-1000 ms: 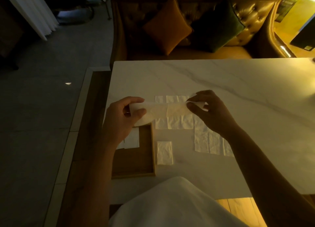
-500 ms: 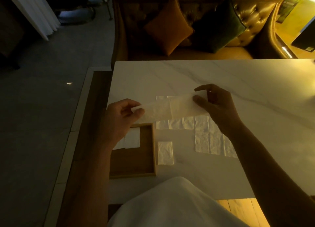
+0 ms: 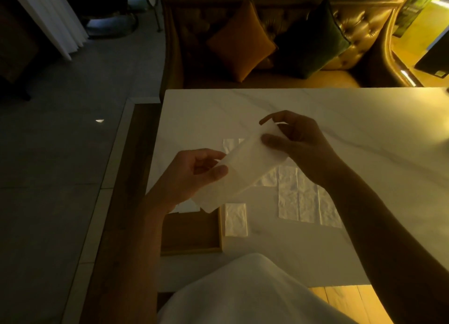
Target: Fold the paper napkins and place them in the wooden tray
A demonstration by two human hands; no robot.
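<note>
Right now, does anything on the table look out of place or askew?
One thing: a folded napkin lies on the table just right of the wooden tray, not in it. The napkin held between the left hand and right hand hangs tilted, mid-fold.

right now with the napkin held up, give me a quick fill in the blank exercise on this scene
1. The napkin in the air is held by ____ hands.
2. The wooden tray sits near the table's ____ edge.
3. The small folded napkin lies on the table just ____ the tray.
4. The cushion beside the orange cushion on the sofa is dark ____.

Missing words: both; left; right of; green
</note>
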